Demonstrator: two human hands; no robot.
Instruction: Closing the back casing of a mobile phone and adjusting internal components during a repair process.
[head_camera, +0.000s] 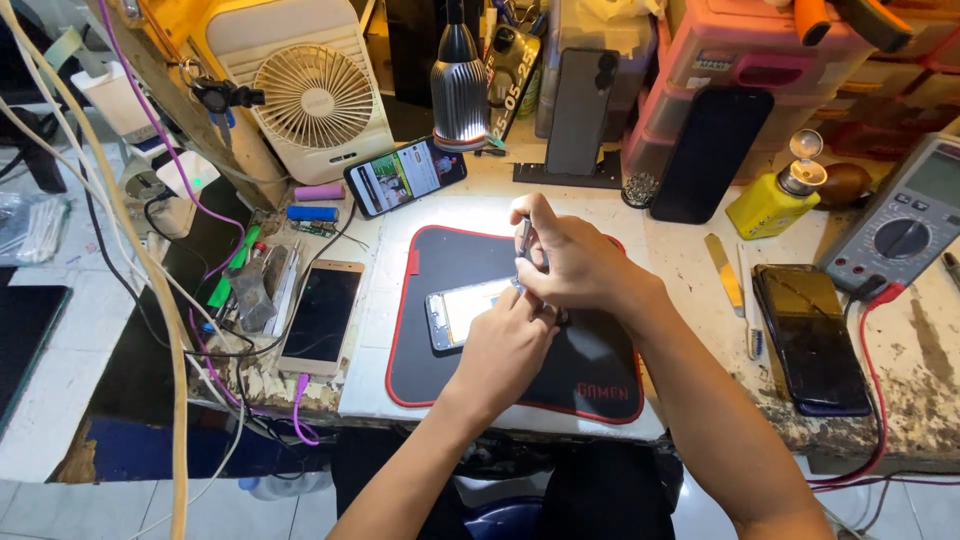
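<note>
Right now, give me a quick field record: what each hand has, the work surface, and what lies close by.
left hand: left hand rests on the opened phone, steadying it
right hand: right hand holds a slim metal tool, tip down at the phone's edge
surface: black mat with red edge on a worn bench
left of mat: gold phone, face up
right of mat: dark phone, multimeter, yellow bottle
behind: lit phone, lamp, small fan

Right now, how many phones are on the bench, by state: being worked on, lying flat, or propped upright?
Being worked on, under both hands on the black mat: 1
Lying flat: 3
Propped upright: 2
Total: 6
</note>
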